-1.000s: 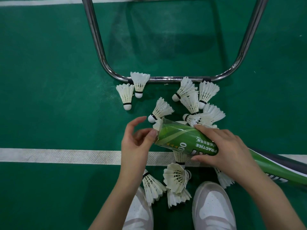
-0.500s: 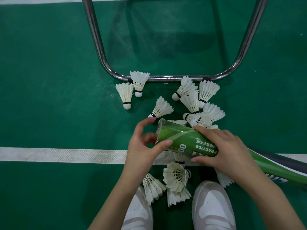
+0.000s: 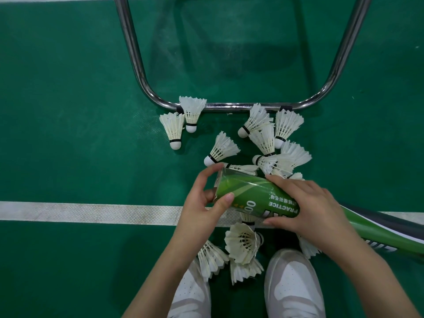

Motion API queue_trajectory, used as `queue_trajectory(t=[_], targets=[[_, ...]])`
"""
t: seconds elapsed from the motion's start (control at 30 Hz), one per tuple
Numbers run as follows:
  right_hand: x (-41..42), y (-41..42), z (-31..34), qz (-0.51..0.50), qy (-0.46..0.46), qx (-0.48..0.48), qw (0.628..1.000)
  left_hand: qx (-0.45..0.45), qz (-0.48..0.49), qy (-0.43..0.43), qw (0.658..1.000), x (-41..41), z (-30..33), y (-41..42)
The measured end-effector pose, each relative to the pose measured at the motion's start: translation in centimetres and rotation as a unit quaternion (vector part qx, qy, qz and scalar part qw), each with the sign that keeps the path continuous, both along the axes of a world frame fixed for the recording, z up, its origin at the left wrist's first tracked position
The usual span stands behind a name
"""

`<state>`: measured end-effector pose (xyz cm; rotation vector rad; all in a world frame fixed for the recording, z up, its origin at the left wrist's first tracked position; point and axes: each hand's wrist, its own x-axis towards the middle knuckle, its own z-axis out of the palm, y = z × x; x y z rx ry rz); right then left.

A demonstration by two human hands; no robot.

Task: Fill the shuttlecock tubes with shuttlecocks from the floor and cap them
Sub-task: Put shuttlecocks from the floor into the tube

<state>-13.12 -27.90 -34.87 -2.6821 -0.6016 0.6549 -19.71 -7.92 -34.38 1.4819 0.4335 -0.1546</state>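
A green shuttlecock tube (image 3: 250, 196) marked PRACTICE lies tilted above the floor, its near end pointing left. My right hand (image 3: 307, 207) wraps its middle. My left hand (image 3: 206, 200) clasps that left end, thumb on the tube's side, fingers over the rim; whether a cap sits there is hidden. Several white feather shuttlecocks lie on the green floor: two at the left (image 3: 174, 129), one by the tube's end (image 3: 221, 150), a cluster behind the tube (image 3: 273, 145), and more below my hands (image 3: 243, 243).
A chrome tube frame (image 3: 229, 107) curves across the floor behind the shuttlecocks. A white court line (image 3: 80, 213) crosses under my hands. My two white shoes (image 3: 291, 285) stand at the bottom. The tube's far end (image 3: 385, 232) runs off to the right.
My left hand has moved right and closed over the tube's left end, where a second ago its fingers were spread beside it. My right hand and the tube have hardly moved.
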Motion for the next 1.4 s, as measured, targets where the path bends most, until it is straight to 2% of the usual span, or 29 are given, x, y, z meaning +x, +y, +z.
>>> queue_trajectory(t=[0.3, 0.9, 1.1, 1.4], targets=[[-0.1, 0.0, -0.2, 0.000, 0.001, 0.003, 1.000, 0.056, -0.010, 0.012, 0.998, -0.1, -0.4, 0.1], [-0.1, 0.1, -0.1, -0.002, 0.002, 0.007, 1.000, 0.009, -0.052, -0.001, 0.999, 0.1, -1.3, 0.4], [-0.1, 0.2, 0.1, 0.002, 0.004, 0.004, 1.000, 0.010, -0.046, -0.006, 0.999, 0.0, -1.2, 0.4], [0.3, 0.2, 0.3, -0.002, 0.000, 0.003, 1.000, 0.059, -0.005, -0.021, 0.998, 1.8, -0.3, 1.9]])
